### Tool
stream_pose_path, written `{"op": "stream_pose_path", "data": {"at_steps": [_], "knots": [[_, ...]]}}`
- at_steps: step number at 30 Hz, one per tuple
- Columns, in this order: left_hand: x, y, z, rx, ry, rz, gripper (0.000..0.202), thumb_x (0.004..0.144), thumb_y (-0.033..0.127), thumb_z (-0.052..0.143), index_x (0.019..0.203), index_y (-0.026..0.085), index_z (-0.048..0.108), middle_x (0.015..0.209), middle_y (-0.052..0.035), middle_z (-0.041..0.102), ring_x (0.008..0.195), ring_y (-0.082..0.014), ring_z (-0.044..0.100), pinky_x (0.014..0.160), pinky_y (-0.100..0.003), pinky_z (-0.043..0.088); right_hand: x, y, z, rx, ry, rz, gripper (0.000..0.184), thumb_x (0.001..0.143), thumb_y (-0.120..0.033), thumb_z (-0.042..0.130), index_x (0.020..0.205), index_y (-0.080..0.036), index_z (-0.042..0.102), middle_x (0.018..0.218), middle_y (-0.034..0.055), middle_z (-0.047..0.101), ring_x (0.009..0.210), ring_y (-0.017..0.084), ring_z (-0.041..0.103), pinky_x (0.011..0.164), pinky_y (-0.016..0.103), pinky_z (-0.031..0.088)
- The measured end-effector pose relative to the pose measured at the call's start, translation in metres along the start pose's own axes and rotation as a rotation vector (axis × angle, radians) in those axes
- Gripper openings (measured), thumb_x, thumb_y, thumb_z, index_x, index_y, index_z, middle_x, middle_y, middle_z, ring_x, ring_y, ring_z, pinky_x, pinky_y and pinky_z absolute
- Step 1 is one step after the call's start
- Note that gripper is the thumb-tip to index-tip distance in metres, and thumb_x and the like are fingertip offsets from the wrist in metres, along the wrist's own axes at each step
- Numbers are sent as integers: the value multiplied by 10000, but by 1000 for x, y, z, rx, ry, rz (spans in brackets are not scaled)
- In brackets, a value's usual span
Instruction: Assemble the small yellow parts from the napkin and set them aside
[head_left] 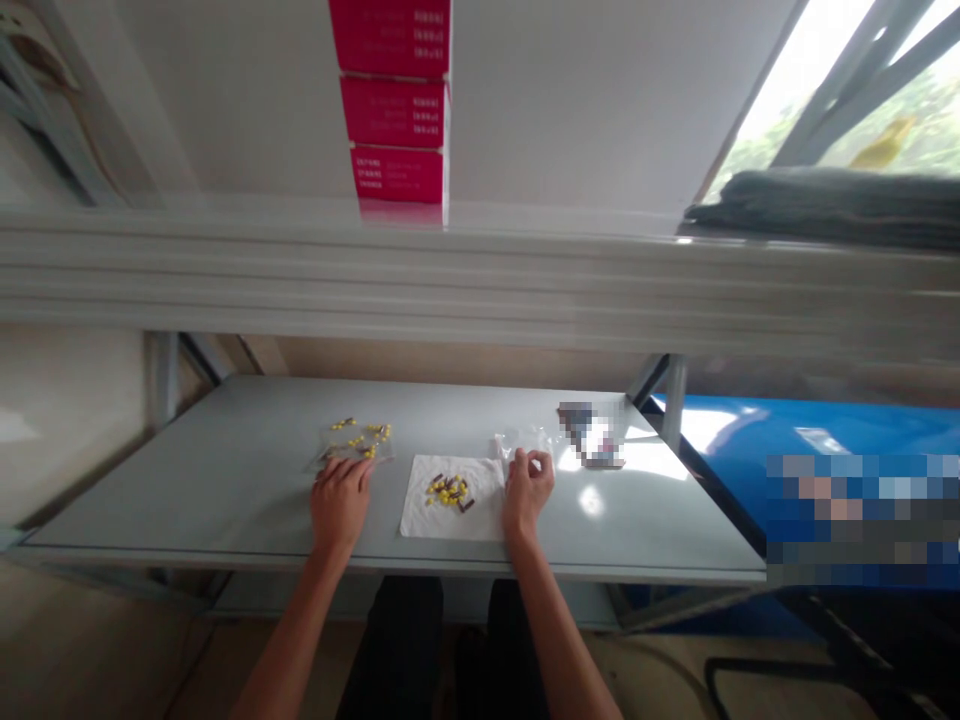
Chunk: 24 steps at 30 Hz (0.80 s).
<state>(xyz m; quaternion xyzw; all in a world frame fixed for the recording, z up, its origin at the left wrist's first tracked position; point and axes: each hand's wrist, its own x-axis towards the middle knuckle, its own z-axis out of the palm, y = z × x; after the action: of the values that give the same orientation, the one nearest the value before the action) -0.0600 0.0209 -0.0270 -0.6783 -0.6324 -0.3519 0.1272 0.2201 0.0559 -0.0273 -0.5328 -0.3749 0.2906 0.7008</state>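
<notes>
My left hand (pixel 341 503) lies palm down with its fingers on the front edge of a clear plastic sheet (pixel 352 450), which carries scattered yellow capsules (pixel 358 436). My right hand (pixel 527 492) is curled, its fingertips together just below a crumpled clear plastic bag (pixel 523 441). Between my hands lies a white paper napkin (pixel 427 500) holding a small heap of yellow and dark brown capsules (pixel 448 491). Whether my right fingers pinch anything is hidden. Behind that hand sits a pixelated, unreadable packet (pixel 592 435).
Everything lies on a pale grey shelf table (pixel 187 490) with a metal upright at each back corner. A grey shelf beam (pixel 450 280) crosses overhead, with red boxes (pixel 394 100) and a dark folded cloth (pixel 825 205) beyond it. A blue surface (pixel 750 430) stands to the right.
</notes>
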Motion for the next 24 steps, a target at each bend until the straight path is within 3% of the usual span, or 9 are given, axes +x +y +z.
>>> {"op": "stream_pose_path", "data": {"at_steps": [2, 4, 7, 10, 13, 16, 20, 24], "knots": [[-1, 4, -2, -29, 39, -4, 210, 915, 243, 550, 927, 246, 760, 856, -89, 753, 891, -304, 651, 809, -398, 473, -4, -8, 0, -99, 75, -70, 282, 912, -469, 536, 796, -238, 425, 565, -87, 363, 487, 114, 326, 474, 240, 262], [-2, 8, -5, -66, 93, -41, 210, 930, 275, 551, 946, 249, 758, 888, -83, 751, 880, -288, 663, 799, -376, 474, -13, -19, 2, -221, 40, -224, 267, 933, -418, 525, 761, -236, 431, 576, -66, 402, 502, 120, 355, 507, 252, 280], [-3, 11, -8, -106, 120, -67, 204, 935, 336, 576, 955, 242, 755, 898, -78, 745, 820, -256, 683, 741, -326, 473, -39, -34, 18, -360, -303, -456, 197, 950, -344, 506, 798, -221, 527, 627, -18, 539, 517, 127, 450, 561, 260, 324], [-7, 13, -11, -136, 79, -20, 205, 935, 345, 578, 946, 234, 750, 881, -70, 747, 759, -221, 690, 680, -283, 471, -73, -45, 49, -457, -581, -495, 154, 949, -283, 522, 843, -226, 618, 679, 7, 635, 565, 140, 556, 591, 252, 341], [-9, 14, -16, -263, -3, 68, 225, 936, 307, 534, 920, 222, 742, 873, -73, 745, 762, -202, 692, 672, -260, 500, -99, -44, 81, -467, -599, -417, 217, 914, -339, 603, 733, -224, 634, 707, 26, 688, 617, 158, 616, 593, 245, 353], [-6, 15, -22, -450, -84, 103, 207, 903, 291, 555, 884, 218, 748, 842, -71, 739, 760, -190, 695, 699, -253, 537, -109, -33, 96, -464, -528, -318, 243, 921, -298, 578, 703, -214, 643, 678, 27, 682, 600, 156, 609, 589, 243, 366], [1, 16, -27, -638, -191, 24, 174, 841, 324, 663, 932, 226, 775, 897, -66, 757, 720, -182, 699, 680, -264, 574, -110, -23, 91, -411, -484, -275, 207, 921, -241, 542, 765, -204, 673, 715, 36, 683, 626, 162, 604, 614, 248, 397], [3, 11, -28, -786, -253, -107, 223, 816, 373, 703, 952, 219, 791, 981, -84, 774, 841, -235, 729, 709, -313, 606, -110, -24, 85, -315, -526, -304, 223, 947, -260, 512, 813, -199, 680, 754, 39, 678, 630, 154, 589, 625, 248, 402]]}}
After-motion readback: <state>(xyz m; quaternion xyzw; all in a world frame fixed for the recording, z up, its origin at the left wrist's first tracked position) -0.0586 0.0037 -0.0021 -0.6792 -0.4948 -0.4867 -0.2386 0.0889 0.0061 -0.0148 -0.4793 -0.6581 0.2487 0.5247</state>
